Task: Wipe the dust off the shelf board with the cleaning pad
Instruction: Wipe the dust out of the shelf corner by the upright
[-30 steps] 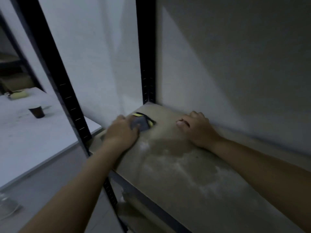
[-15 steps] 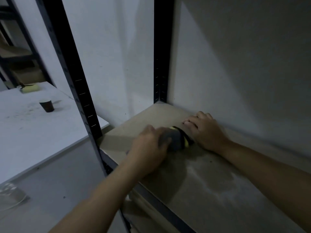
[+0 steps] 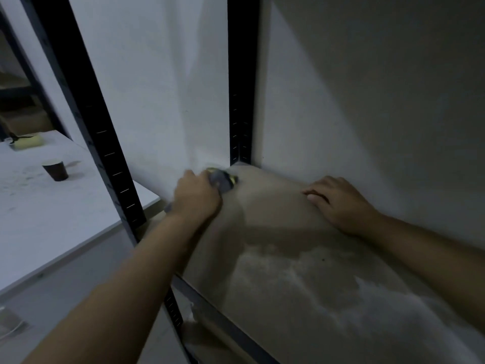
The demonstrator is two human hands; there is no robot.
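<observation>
The shelf board [image 3: 283, 219] is a tan panel in a black metal rack. Pale dust covers its nearer right part, while the far left part looks darker and wiped. My left hand [image 3: 195, 197] presses a grey cleaning pad [image 3: 223, 179] with a yellow edge onto the board's far left corner, close to the rear upright. Only the pad's front end shows beyond my fingers. My right hand [image 3: 341, 202] lies flat on the board by the back wall, fingers spread, holding nothing.
Black slotted uprights stand at the front left [image 3: 105, 143] and the rear corner [image 3: 240, 106]. White walls close the shelf at the back and left. A white table [image 3: 39, 211] to the left carries a dark paper cup [image 3: 55, 169] and a yellow sponge [image 3: 27, 142].
My left hand has slid the pad from near my right hand back to the far left corner of the board. My right hand has stayed flat in place.
</observation>
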